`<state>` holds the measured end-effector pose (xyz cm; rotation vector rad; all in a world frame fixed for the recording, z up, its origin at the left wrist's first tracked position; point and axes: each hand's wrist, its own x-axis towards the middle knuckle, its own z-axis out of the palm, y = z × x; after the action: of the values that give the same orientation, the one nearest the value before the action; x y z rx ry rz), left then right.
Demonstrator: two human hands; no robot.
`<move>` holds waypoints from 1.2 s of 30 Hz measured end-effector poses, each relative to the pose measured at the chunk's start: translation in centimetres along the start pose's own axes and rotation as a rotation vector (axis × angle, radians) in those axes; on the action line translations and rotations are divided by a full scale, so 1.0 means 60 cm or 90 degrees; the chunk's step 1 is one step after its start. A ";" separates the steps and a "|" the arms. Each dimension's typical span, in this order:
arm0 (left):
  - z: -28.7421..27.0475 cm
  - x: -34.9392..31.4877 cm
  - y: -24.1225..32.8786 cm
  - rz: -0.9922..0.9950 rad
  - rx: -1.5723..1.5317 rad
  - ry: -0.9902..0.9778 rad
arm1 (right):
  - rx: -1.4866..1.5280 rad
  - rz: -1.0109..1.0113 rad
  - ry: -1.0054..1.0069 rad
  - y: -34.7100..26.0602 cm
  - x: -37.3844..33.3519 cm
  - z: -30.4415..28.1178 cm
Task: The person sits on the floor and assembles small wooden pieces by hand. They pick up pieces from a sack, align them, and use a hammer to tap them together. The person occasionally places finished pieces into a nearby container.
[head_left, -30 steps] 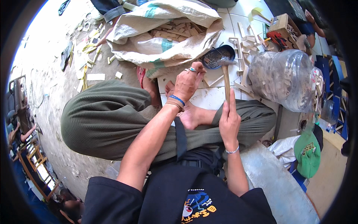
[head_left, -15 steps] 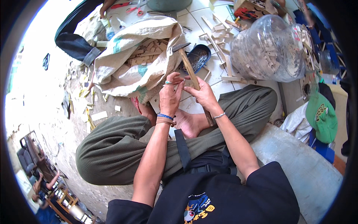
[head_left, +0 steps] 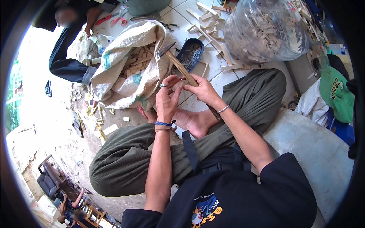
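My right hand (head_left: 205, 93) is closed around the wooden handle of a hammer (head_left: 178, 65), whose dark metal head points away to the far left. Its thumb and fingertips meet those of my left hand (head_left: 167, 99). My left hand has bent fingers in a pinch at something tiny, too small to make out. Just beyond the hands lies a blue tray (head_left: 200, 53) with a heap of thin nails in it. To the left, a white woven sack (head_left: 125, 41) gapes around many small wood pieces (head_left: 140, 60).
Small wooden frames (head_left: 207, 36) lie on the white tiles ahead. A big clear plastic container (head_left: 262, 32) of wood pieces stands at the far right. Scissors (head_left: 119, 21) lie at the far left, near another person's leg (head_left: 70, 62). A green cap (head_left: 334, 91) hangs at the right.
The view has shifted, so the sack, tray and container appear farther left and higher. The hammer tilts more to the left. Both hands stay together at the fingertips.
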<state>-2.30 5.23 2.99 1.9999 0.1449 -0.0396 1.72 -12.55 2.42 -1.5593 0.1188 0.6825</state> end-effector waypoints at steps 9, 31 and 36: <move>-0.021 0.011 0.001 0.011 0.000 -0.081 | -0.012 -0.006 0.010 0.007 0.003 -0.005; -0.024 0.017 -0.006 0.012 0.065 -0.097 | -0.003 -0.191 0.037 0.066 0.038 0.004; -0.016 0.024 -0.033 0.012 0.038 -0.075 | -0.034 -0.168 0.030 0.059 0.031 0.004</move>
<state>-1.17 7.05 1.46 2.0520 0.0500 -0.1507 1.46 -12.20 -1.56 -1.6075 -0.0698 0.4447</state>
